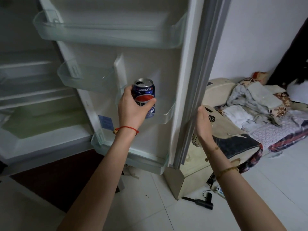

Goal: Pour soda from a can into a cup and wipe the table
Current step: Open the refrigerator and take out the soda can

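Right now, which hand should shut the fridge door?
Right. The right hand already rests on the white fridge door's edge, while the left hand grips the blue soda can.

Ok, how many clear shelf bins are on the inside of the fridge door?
4. Top bin spans the door; small bin sits mid-left; a third bin is behind the can held by the left hand; bottom bin runs along the base. More may sit above the frame.

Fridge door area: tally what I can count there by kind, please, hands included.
Soda can, held in the left hand: 1
Hands, left hand and right hand: 2
Clear door shelves: 4
Total: 7
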A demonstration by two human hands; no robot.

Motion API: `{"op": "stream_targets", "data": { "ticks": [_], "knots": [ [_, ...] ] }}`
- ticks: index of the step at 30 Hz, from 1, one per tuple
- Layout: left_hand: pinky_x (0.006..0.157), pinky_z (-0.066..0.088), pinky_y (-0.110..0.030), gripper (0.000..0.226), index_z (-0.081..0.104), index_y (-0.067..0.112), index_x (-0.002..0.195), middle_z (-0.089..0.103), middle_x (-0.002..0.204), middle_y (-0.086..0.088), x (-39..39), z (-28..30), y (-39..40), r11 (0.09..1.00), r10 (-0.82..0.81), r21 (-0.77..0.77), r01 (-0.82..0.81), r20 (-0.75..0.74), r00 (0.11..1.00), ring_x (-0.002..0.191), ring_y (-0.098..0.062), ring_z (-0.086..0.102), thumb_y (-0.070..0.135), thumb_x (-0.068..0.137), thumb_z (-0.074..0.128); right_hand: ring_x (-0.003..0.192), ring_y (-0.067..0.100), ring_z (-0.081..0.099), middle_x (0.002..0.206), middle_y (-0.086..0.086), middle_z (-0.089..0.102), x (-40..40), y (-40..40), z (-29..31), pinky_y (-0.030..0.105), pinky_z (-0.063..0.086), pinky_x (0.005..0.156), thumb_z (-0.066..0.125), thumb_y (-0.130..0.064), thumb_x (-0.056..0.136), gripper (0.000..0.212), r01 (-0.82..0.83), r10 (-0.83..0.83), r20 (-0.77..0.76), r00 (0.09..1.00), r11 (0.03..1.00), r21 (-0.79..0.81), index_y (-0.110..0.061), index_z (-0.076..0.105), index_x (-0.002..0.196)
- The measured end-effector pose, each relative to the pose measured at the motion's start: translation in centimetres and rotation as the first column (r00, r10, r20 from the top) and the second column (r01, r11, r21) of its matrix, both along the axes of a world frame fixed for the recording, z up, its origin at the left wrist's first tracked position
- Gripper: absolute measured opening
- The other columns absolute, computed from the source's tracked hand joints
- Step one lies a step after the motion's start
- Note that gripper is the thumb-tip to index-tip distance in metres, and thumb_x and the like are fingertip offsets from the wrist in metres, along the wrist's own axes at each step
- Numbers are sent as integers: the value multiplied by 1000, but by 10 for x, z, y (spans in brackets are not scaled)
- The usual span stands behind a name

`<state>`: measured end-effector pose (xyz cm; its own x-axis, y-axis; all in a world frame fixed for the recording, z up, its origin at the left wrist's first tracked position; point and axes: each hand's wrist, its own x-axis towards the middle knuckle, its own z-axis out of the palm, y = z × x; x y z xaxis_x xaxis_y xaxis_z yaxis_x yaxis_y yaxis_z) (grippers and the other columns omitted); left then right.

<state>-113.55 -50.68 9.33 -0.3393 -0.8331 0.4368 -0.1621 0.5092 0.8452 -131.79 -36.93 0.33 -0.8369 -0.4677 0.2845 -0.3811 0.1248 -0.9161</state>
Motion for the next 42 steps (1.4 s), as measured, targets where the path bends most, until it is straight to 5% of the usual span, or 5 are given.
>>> {"op": "stream_targets", "data": {
  "ticks": [15,22,27,34,42],
  "knots": [
    [83,53,-17,69,59,24,125,66,109,13,34,34,32,996,-79,12,87,-291,953,98,2,64,26,64,89,132,25,47,140,13,52,15,11,-5,51,33,116,18,-74,91,82,-13,14,28,1000,1000,-8,-10,51,131],
    [90,55,-27,72,61,28,123,69,113,12,73,33,60,987,-134,45,154,-297,946,106,-7,66,36,58,89,103,10,37,109,-7,39,45,30,-6,32,32,93,21,-73,88,50,-26,26,9,1000,1000,14,-28,35,105],
    [89,54,-25,68,62,27,123,69,116,10,111,21,89,976,-127,126,176,-324,938,109,-8,65,23,61,90,140,8,38,152,-6,44,81,51,-6,35,28,120,32,-39,105,50,-53,51,-67,996,998,-19,-16,42,149],
    [80,49,-11,56,60,41,100,69,91,33,167,18,111,982,-67,144,120,-333,941,94,10,65,3,67,86,135,7,48,146,-5,53,137,70,-15,40,42,111,36,-44,101,52,-97,72,-247,966,991,-89,-20,47,146],
    [81,49,-11,62,60,24,119,69,110,13,238,8,110,985,16,163,48,-370,929,101,2,66,1,67,84,138,8,45,150,-1,46,219,71,-30,27,37,115,49,-29,101,48,-107,40,-486,873,988,-111,-7,49,143]
  ]
}}
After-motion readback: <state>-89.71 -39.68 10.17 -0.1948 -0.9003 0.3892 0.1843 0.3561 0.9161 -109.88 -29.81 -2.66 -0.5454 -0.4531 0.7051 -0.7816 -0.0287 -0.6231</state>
